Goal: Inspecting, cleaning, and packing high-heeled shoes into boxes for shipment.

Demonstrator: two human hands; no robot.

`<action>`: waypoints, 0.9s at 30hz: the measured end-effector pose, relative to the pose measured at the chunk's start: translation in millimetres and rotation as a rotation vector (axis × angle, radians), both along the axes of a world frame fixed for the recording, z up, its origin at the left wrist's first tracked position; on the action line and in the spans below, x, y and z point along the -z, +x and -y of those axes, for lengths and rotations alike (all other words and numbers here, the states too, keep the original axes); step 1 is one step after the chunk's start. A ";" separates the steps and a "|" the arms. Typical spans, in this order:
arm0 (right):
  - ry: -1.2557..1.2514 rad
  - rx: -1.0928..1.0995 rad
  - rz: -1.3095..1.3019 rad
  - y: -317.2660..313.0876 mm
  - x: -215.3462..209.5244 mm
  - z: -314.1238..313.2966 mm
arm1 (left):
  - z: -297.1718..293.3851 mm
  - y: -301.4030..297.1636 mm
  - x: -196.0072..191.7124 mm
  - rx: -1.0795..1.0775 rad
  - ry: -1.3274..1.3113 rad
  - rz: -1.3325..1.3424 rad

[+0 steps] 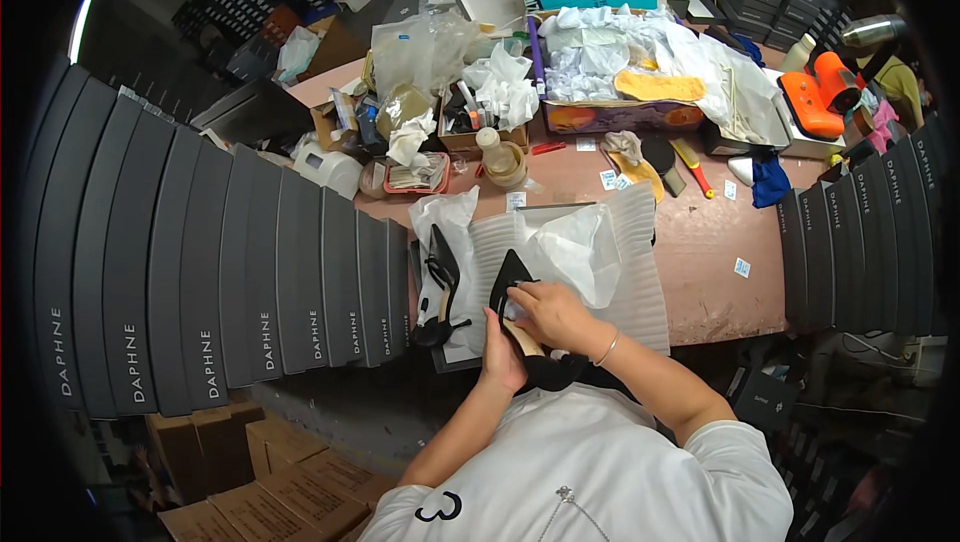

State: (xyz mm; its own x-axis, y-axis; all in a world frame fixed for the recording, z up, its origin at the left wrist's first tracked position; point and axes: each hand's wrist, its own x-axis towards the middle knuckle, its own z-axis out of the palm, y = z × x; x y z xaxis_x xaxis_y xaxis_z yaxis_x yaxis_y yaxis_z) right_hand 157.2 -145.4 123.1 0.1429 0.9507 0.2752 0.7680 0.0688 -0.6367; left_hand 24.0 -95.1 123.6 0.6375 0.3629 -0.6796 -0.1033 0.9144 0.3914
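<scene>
Black pointed heel shoe [520, 322] at table [700, 272] near edge, 6 o'clock of frame. Left hand [500, 357] fingers clenched under shoe, steadying it. Right hand [550, 314] fingers press white tissue into shoe opening. Second shoe [440, 292] rests at 9 o'clock, in open box.

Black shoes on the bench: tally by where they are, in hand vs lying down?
Held black pointed shoe, gripped by left hand and right hand: 1
Black heeled shoe lying on white wrapping paper: 1
Total: 2
</scene>
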 end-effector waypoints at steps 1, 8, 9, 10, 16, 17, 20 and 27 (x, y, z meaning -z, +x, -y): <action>-0.028 0.014 -0.072 -2.2 3.1 1.7 | -1.2 -2.4 5.8 -0.014 -0.010 0.015; -0.205 -0.116 -0.636 -2.5 15.3 -0.8 | 14.9 -1.4 -0.2 -0.015 0.136 -0.057; -0.227 -0.095 -0.584 -0.1 11.5 -0.7 | 14.1 -1.6 -3.0 -0.021 0.134 -0.062; -0.250 -0.075 -0.533 2.5 8.4 -1.1 | 13.3 -2.0 -3.9 -0.029 0.132 -0.069; -0.374 0.046 -0.642 36.4 3.4 11.7 | -13.4 -17.8 40.9 0.108 0.135 -0.152; -0.297 -0.015 -0.559 31.5 11.8 8.9 | -17.9 -14.7 44.4 0.096 0.041 -0.091; -0.135 -0.038 -0.465 -3.5 30.7 -10.9 | -7.6 11.5 18.8 -0.134 0.058 -0.217; -0.031 0.208 -0.132 -3.1 50.8 -26.0 | 0.9 1.1 35.5 -0.096 0.097 -0.160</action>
